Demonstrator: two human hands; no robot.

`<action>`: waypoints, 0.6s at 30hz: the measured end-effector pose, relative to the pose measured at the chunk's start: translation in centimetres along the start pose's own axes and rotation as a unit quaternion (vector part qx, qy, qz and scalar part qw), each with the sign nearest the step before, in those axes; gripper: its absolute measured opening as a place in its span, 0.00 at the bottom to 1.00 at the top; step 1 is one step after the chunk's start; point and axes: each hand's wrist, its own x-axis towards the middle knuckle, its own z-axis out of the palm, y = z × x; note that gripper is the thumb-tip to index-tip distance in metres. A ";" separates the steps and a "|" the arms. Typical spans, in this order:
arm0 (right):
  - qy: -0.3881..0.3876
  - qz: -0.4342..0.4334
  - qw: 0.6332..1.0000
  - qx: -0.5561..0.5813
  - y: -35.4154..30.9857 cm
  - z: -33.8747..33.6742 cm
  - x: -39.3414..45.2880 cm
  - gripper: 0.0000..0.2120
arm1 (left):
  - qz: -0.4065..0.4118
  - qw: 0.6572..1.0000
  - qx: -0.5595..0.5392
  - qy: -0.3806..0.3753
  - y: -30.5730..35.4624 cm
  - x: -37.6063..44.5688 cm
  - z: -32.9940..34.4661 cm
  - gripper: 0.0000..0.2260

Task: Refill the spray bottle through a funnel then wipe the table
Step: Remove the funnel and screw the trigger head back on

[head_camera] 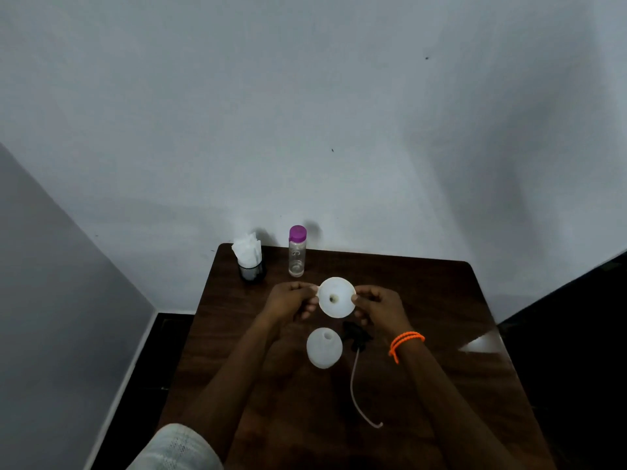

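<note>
A white funnel (pixel 336 297) is held above the dark wooden table (pixel 441 300), its wide mouth facing me. My left hand (pixel 291 300) pinches its left rim and my right hand (pixel 380 307) pinches its right rim. Below the funnel stands the white spray bottle (pixel 324 347), uncapped, its neck open. The black spray head (pixel 356 335) lies just right of the bottle, its thin dip tube (pixel 354 385) trailing toward me. A clear water bottle with a purple cap (pixel 297 252) stands upright at the table's far edge.
A black mesh holder stuffed with white tissues (pixel 250 261) stands at the far left corner of the table, close to the wall. The table's left edge drops to a dark floor. An orange band circles my right wrist.
</note>
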 end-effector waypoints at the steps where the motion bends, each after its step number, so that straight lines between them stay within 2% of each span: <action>1: -0.002 0.001 1.000 0.012 -0.2 0.1 0.2 0.07 | -0.001 1.000 -0.006 0.003 0.3 0.2 0.0 0.07; 6: -0.012 0.031 0.999 0.041 0.8 1.4 3.4 0.12 | -0.006 1.000 -0.011 0.024 0.4 3.5 -0.4 0.08; 12: 0.026 0.076 0.993 0.083 4.0 3.9 9.2 0.09 | -0.038 0.998 -0.004 0.046 -2.4 9.0 -0.7 0.06; 15: 0.007 0.065 0.996 0.066 6.0 4.6 11.7 0.05 | -0.077 0.995 -0.004 0.057 -4.4 11.9 -0.6 0.05; 18: -0.005 0.023 0.999 -0.025 8.4 4.9 14.2 0.18 | -0.086 0.994 0.015 0.068 -6.2 14.4 -0.2 0.06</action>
